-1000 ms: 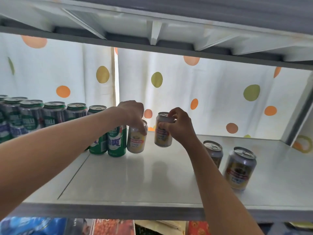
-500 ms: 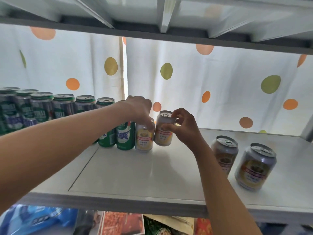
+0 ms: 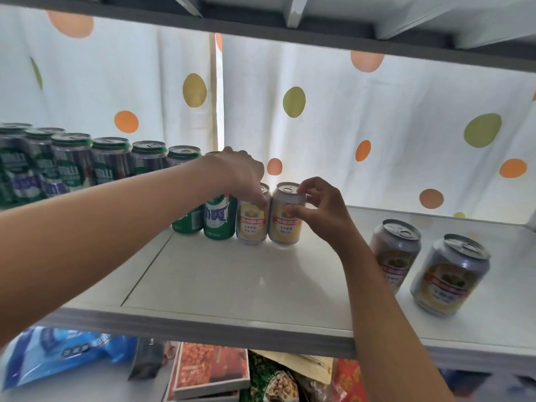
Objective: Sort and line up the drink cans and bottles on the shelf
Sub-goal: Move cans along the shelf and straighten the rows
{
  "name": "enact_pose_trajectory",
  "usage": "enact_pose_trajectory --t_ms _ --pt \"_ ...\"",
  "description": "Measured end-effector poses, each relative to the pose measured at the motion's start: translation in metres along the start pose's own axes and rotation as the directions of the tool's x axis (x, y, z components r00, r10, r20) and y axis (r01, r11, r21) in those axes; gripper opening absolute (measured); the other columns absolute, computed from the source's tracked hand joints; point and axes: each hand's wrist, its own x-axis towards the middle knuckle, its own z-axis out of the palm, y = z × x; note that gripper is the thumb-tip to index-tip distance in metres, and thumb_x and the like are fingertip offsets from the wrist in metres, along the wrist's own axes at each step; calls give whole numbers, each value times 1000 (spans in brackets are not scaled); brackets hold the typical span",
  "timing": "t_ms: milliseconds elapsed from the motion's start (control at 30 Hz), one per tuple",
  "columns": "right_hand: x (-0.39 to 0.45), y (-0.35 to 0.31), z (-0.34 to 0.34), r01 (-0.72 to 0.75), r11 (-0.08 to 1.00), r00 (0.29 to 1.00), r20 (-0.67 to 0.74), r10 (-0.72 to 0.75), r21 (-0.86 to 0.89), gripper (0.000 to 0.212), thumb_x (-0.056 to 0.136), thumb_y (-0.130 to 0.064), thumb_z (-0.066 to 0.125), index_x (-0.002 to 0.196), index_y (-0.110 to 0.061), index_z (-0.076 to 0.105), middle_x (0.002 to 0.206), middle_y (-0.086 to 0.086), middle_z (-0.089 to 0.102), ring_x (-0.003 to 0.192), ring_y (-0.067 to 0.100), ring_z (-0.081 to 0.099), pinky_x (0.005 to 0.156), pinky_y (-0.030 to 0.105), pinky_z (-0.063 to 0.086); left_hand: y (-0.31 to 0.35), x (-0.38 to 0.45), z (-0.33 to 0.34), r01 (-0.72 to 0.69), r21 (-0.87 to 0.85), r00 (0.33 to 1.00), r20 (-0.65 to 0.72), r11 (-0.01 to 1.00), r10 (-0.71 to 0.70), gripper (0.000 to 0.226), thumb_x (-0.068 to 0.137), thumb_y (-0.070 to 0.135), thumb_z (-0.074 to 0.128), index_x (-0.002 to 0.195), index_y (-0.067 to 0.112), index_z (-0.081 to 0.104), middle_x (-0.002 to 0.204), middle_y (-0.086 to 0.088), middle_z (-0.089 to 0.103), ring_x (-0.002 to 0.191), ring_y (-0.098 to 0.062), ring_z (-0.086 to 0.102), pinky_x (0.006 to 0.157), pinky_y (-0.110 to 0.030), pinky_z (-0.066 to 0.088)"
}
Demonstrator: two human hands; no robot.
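A yellow-labelled can (image 3: pixel 285 216) is being gripped by the right hand (image 3: pixel 320 211) on the shelf (image 3: pixel 232 280), touching a matching can (image 3: pixel 251 224) that is being pinched at its top by the left hand (image 3: pixel 242 177), beside the green cans (image 3: pixel 219 217).

Right hand (image 3: pixel 320 210) brought yellow can (image 3: pixel 285 219) against neighbouring yellow can (image 3: pixel 251 223); gap closed.

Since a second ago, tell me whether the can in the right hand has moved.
Yes. The can in the right hand has closed leftward on the neighbouring yellow can; the earlier gap is gone and they now stand side by side.
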Motion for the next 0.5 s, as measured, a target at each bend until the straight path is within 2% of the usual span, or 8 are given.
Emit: enact_pose_trajectory --t_ms 100,167,200,233,300,367,433,500 --pt "-2 2 1 -6 1000 1000 21 7 -22 34 70 -5 83 89 -20 59 104 -2 71 97 0 66 75 24 54 7 -7 2 -58 93 996 -56 994 64 52 76 75 53 72 23 47 77 1 54 72 -17 47 54 -29 28" --pt "-5 4 2 11 1000 1000 24 -10 -25 33 72 -5 81 88 -22 57 104 0 70 97 -1 66 75 22 54 12 -12 2 -70 114 996 -51 991 76 45 83 67 50 75 22 49 79 2 54 86 -21 53 84 -39 40" --pt "-7 5 3 21 999 1000 24 -21 -24 33 73 -6 80 87 -25 56 105 0 70 99 1 66 77 25 54 14 -14 2 -76 138 995 -48 988 83 42 87 62 48 80 21 52 83 1 56 98 -23 54 103 -46 33" --pt "-8 6 5 32 999 999 23 -31 -25 34 75 -7 79 86 -28 55 106 -1 69 102 4 66 81 30 56 15 -18 2 -83 173 994 -54 981 94 39 90 58 45 88 20 56 91 -1 58 108 -24 52 112 -51 22" --pt "-11 7 8 46 998 999 18 -46 -31 35 77 -9 77 86 -32 53 105 -3 68 105 6 66 85 38 56 20 -26 6 -104 235 987 -93 966 129 38 94 50 41 104 19 60 108 -7 62 121 -26 46 117 -54 12" --pt "-14 8 9 51 998 999 17 -50 -34 35 77 -11 77 87 -34 54 101 -7 68 104 7 66 86 40 56 25 -34 12 -128 241 974 -153 962 167 41 96 45 40 119 16 56 123 -9 58 130 -28 40 118 -53 11" --pt "-17 5 10 61 997 998 17 -60 -50 34 76 -13 77 91 -35 56 99 -13 68 104 9 65 91 41 54 31 -42 16 -178 163 943 -253 970 216 50 98 42 41 140 15 39 142 -12 45 137 -29 34 118 -49 17" --pt "-20 0 11 87 991 996 17 -85 -106 35 79 -13 74 102 -35 60 107 -19 66 110 5 60 101 42 48 40 -52 19 -272 -29 876 -421 962 235 54 96 37 45 144 15 33 148 -10 37 137 -27 32 114 -41 27"
